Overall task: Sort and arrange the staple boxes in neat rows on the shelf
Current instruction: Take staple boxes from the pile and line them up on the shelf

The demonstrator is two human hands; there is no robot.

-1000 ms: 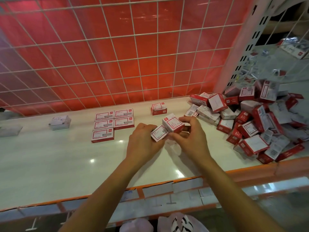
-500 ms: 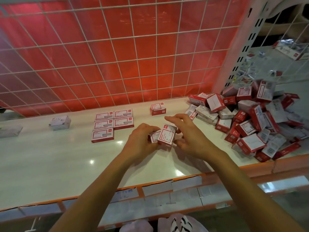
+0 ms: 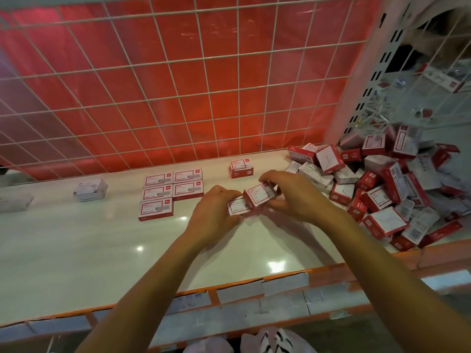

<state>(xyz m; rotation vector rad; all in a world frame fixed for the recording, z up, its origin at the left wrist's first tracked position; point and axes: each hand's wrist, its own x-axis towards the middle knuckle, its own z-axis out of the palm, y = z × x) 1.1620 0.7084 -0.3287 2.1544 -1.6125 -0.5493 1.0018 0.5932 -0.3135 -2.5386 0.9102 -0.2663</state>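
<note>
Squaring the two held boxes (image 3: pixel 258 197) flush before setting them down should keep things neat. The glossy white shelf (image 3: pixel 76 250) looks slick, so they may slide. Well left of the jumbled pile (image 3: pixel 382 194) lie the rows (image 3: pixel 173 189), flat red-and-white cardboard. Nearer the pile, the left hand (image 3: pixel 211 217) grips one; the right hand (image 3: pixel 293 197) curls round the other, which is tilted and touching the first.

Bright overhead light leaves small glare spots on the glossy shelf (image 3: pixel 76 250) and casts only soft shadows. The wire grid (image 3: pixel 207 90) bows toward the edges; the far right blurs.
</note>
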